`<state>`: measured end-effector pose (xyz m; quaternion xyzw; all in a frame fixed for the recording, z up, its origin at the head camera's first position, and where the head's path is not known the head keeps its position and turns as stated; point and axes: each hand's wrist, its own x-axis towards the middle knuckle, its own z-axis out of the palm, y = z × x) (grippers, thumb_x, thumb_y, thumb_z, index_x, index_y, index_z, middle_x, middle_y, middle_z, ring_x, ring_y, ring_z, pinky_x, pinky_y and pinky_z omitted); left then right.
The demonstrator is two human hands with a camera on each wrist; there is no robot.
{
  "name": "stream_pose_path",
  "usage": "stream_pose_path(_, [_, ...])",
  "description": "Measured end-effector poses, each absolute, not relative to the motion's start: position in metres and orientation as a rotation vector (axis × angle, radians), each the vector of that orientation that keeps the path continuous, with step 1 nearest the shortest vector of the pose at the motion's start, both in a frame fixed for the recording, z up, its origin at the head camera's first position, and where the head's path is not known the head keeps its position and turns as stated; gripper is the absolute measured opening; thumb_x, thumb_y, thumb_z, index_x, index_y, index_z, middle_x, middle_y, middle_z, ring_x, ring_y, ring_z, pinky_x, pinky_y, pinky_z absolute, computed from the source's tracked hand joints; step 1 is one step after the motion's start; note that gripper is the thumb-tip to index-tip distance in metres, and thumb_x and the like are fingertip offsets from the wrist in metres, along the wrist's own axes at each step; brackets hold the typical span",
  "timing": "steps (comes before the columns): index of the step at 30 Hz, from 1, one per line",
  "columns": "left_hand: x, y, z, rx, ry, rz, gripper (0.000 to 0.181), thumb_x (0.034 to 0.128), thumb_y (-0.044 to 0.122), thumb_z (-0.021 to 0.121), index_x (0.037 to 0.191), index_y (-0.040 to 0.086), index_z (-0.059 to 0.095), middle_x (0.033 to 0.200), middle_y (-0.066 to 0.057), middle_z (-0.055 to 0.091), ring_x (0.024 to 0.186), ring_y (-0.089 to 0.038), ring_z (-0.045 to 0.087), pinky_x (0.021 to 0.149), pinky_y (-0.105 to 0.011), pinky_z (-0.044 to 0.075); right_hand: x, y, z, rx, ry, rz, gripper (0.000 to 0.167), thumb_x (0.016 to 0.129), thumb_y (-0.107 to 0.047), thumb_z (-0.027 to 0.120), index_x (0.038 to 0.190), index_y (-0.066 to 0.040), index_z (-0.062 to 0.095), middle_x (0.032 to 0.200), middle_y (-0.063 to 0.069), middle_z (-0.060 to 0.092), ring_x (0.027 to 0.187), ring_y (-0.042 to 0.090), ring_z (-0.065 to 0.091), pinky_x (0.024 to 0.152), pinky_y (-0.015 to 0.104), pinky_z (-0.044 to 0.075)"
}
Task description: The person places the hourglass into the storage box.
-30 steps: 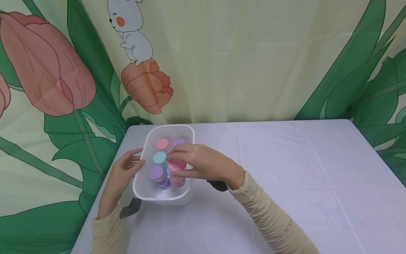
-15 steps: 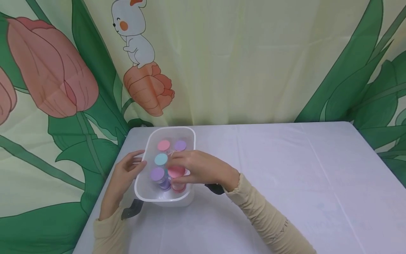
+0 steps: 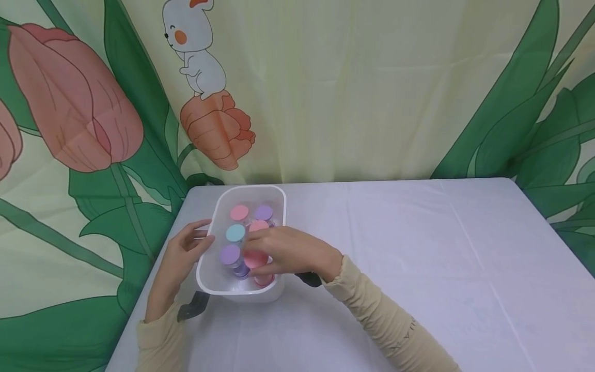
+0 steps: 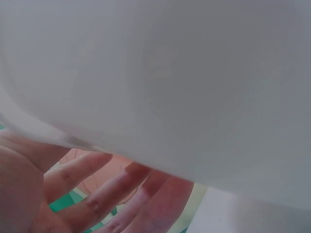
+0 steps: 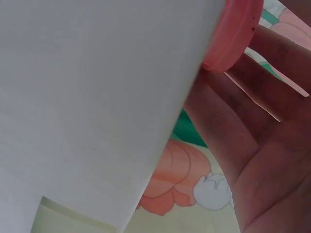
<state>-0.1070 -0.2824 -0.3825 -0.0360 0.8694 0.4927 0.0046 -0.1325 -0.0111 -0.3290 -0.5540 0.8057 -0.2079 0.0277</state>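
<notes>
A white plastic bin (image 3: 204,281) holds several small clear-bodied items with round caps, which look like sand timers. My right hand (image 3: 290,250) reaches over the bin's right side. Its thumb and fingers hold a pink-capped sand timer (image 3: 255,259) by the cap, tilted with its lower end toward the near right. In the right wrist view its pink cap (image 5: 235,36) shows beside the bin wall. My left hand (image 3: 183,253) rests against the bin's left side, thumb at the rim; in the left wrist view its fingers (image 4: 104,194) lie loosely extended along the outer wall.
Inside the bin stand a purple timer (image 3: 230,255), a blue-capped one (image 3: 235,233), a pink one (image 3: 239,212), another purple one (image 3: 263,212) and a pink cap (image 3: 259,226). The bin stands on the left of a white-covered table (image 3: 395,258), before a printed curtain (image 3: 348,93).
My right hand has moved toward the bin's near end with the pink sand timer, uncovering another pink cap behind it. The left hand stays at the bin's side.
</notes>
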Motion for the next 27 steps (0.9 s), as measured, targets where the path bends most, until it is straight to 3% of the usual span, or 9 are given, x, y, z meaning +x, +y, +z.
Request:
stream_pose_path(11, [-0.106,-0.281,-0.381,-0.116,2.727,1.551,0.058,0.0959,0.044,0.063,0.146,0.018,0.049,0.133,-0.017,0.059,0.118,-0.036,0.061,0.097,-0.053,0.051,-0.131,-0.020,-0.335,-1.663,2.445,-0.559,0.022,0.086,-0.022,0.078,0.105,-0.015,0.071,0.093,-0.008,0.063,0.088,0.007,0.055,0.079,0.012,0.044])
stream_pose_path(21, [-0.107,-0.281,-0.380,-0.109,2.726,1.539,0.059,0.0957,0.045,0.062,0.146,0.018,0.048,0.134,-0.017,0.058,0.119,-0.036,0.060,0.097,-0.052,0.051,-0.132,-0.027,-0.343,-1.617,2.427,-0.515,0.031,0.081,-0.022,0.084,0.110,-0.016,0.074,0.096,-0.010,0.069,0.088,0.006,0.057,0.079,0.011,0.046])
stream_pose_path(27, [-0.108,-0.282,-0.381,-0.094,2.724,1.535,0.056,0.0971,0.042,0.062,0.146,0.017,0.048,0.132,-0.018,0.059,0.116,-0.036,0.061,0.094,-0.049,0.054,-0.131,-0.030,-0.345,-1.622,2.441,-0.489,0.026,0.081,-0.017,0.083,0.106,-0.017,0.075,0.094,-0.011,0.068,0.089,0.007,0.056,0.080,0.011,0.045])
